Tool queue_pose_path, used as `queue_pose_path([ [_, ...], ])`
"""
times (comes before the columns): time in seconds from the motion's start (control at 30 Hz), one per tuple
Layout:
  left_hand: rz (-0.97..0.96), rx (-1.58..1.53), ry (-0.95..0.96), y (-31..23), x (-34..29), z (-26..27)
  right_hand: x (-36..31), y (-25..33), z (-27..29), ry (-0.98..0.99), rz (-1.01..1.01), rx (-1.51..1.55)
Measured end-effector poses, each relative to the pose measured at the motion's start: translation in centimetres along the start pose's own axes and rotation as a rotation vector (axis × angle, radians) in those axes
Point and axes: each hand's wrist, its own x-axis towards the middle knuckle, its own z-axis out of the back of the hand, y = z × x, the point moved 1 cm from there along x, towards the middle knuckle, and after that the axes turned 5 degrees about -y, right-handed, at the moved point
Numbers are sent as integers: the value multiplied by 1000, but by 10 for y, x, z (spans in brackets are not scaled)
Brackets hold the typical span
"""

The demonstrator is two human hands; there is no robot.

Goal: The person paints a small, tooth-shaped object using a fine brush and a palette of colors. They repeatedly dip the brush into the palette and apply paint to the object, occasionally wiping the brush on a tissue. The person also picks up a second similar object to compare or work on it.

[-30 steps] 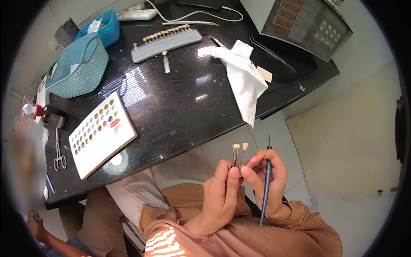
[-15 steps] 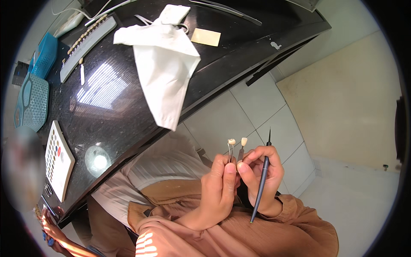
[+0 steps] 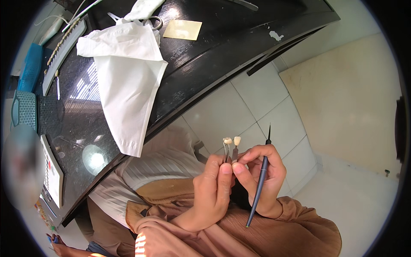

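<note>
My left hand (image 3: 208, 186) pinches a pair of metal tweezers (image 3: 225, 153) whose tips point up. A small cream-white dental crown (image 3: 227, 140) sits at those tips. Right beside it stands a tooth-shaped shade tab (image 3: 236, 141) on a flat metal stem, its lower end between the thumb and fingertips of my right hand (image 3: 269, 177). That same hand also keeps a dark blue fine-tipped brush (image 3: 258, 185) across its fingers, tip upward. Both hands are close together in front of my lap, with crown and tab at almost equal height.
On the black table (image 3: 184, 81) lie a white cloth (image 3: 126, 90), a pale yellow card (image 3: 183, 30), a shade guide rack (image 3: 70, 45), a loose shade tab (image 3: 58, 87) and a white palette (image 3: 53, 175). Blue baskets (image 3: 25, 107) stand at left. Another person's hand (image 3: 59, 247) shows lower left.
My hands have shifted slightly left, with the crown and shade tab now nearer each other. The table's things appear further left as the view turned. The other person's hand has moved lower.
</note>
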Motion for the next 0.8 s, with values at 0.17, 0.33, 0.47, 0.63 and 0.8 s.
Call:
queue_pose_path([
  [0.17,21,-9,20,4,2,3,2,-3,-2,0,0,-12],
  [0.33,9,23,29,0,-3,10,-1,-5,-1,61,49,-25],
  [0.47,72,-5,45,-3,-12,18,-6,-4,-3,84,33,31],
  [0.63,-23,-49,71,-6,-19,25,-14,-3,-6,153,192,19],
  [0.8,161,-213,87,-8,-29,38,-24,-1,-12,171,-52,160],
])
